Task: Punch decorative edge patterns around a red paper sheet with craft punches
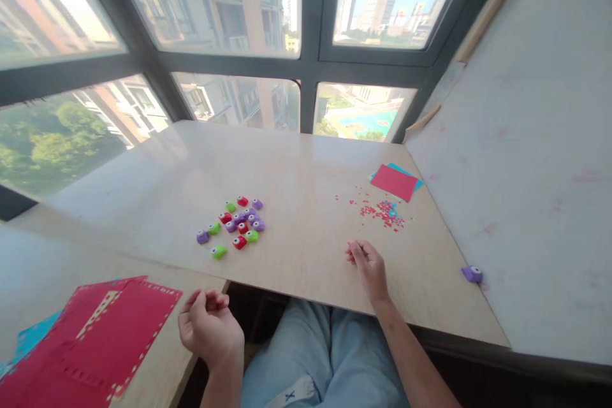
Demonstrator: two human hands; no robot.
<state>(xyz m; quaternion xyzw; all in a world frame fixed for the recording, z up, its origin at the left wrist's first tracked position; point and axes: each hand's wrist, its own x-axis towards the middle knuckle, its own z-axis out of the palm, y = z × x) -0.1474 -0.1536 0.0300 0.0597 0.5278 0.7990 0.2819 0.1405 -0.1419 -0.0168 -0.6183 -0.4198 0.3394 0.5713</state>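
Note:
My left hand (213,328) is held above the near edge of the table, its fingers loosely curled in and nothing visible in them. Close to it on the left lie large red paper sheets (129,319) with small holes punched along their edges. My right hand (368,268) rests at the table's front with thumb and fingers curled together; no object shows in it. Beyond that hand is a scatter of tiny red and blue paper cutouts (382,211). Several small craft punches (242,227) in red, green and purple stand grouped left of the middle.
Red card (394,182) lies over blue card (415,182) at the back right. One purple craft punch (472,274) sits against the right wall (540,204). Blue paper (36,335) pokes out at the far left. Windows border the table's (296,185) back edge.

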